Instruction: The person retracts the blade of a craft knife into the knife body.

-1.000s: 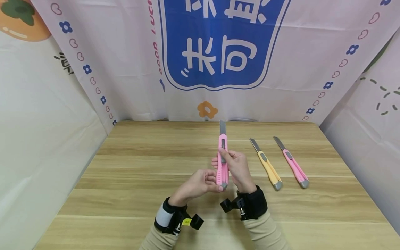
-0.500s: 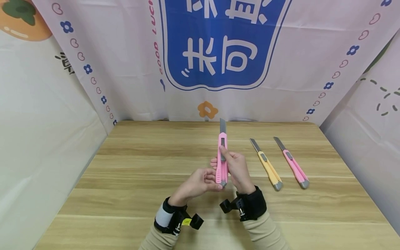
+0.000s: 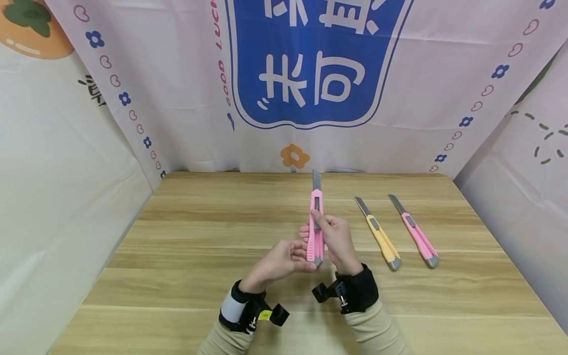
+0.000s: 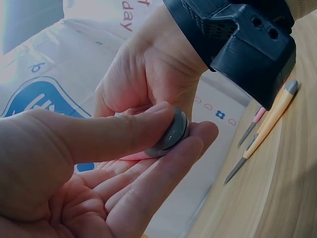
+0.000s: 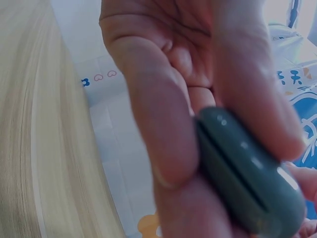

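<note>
A pink box cutter (image 3: 315, 246) is held up over the middle of the table, its wide grey blade extended and pointing at the back cloth. My right hand (image 3: 339, 241) grips its body from the right, thumb on the front near the grey slider. At the lower end, my left hand (image 3: 281, 260) pinches the grey end cap between thumb and fingers. That end cap (image 4: 171, 136) shows between thumb and fingertips in the left wrist view. Close up in the right wrist view, the dark grey cap (image 5: 252, 183) hides most of the cutter behind it.
On the table (image 3: 177, 276), right of my hands, lie a yellow box cutter (image 3: 383, 242) and a second pink box cutter (image 3: 419, 238), both with blades out and pointing to the back. Printed cloth (image 3: 191, 123) hangs along the back and both sides.
The held pink box cutter has shifted up slightly and then come back down a little. Both hands keep their hold, and the two cutters on the table have not moved.
</note>
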`<state>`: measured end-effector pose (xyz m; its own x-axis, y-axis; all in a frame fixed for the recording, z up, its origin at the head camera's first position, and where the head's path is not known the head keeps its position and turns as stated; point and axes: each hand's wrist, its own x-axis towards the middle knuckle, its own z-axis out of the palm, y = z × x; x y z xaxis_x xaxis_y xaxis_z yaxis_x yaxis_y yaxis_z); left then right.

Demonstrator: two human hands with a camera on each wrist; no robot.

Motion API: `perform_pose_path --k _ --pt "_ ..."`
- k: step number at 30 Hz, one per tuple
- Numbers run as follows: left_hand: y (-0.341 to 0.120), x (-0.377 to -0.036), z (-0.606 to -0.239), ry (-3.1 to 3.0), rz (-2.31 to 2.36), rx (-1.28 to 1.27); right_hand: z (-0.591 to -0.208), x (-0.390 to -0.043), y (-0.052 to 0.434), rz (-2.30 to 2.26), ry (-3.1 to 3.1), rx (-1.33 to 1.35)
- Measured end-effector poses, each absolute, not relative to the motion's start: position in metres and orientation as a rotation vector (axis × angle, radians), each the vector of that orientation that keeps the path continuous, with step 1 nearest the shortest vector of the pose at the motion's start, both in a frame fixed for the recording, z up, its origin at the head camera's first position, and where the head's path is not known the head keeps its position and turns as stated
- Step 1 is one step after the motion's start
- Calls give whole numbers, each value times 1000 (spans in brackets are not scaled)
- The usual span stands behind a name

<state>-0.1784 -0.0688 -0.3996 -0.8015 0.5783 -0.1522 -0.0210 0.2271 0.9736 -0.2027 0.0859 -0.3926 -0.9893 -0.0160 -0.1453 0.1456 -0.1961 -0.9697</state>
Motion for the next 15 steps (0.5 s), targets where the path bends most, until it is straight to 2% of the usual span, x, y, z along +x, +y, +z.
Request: perform_pose_path --k 15 --pt "-71 -178 -401 1981 1629 542 -390 -203 86 -2321 1926 131"
